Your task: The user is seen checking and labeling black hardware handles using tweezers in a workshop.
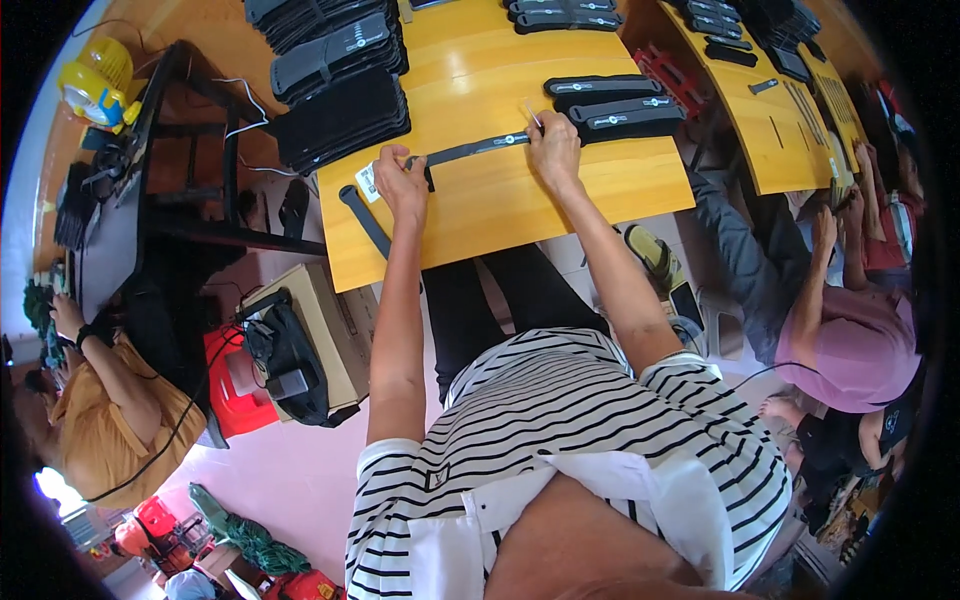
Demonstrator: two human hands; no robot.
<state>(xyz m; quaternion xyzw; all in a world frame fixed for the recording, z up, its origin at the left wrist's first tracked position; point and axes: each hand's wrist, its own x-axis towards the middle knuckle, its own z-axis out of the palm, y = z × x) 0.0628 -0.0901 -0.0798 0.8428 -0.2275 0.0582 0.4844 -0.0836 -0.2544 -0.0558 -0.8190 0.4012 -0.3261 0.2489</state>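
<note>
A narrow black strap with a small white print runs between my hands, close to the yellow tabletop. My left hand is closed on its left end, thumb and fingers pinched. My right hand is closed at its right end, and a thin pale sliver sticks up beside the fingers; its kind I cannot make out. A white label lies just left of my left hand. Another length of black strap reaches over the near table edge; whether it joins the first is hidden.
Stacks of black straps line the table's left side, with bundled straps to the right. A second yellow table stands at right, a person in pink beside it. On the left are a dark bench, a yellow fan and a cardboard box.
</note>
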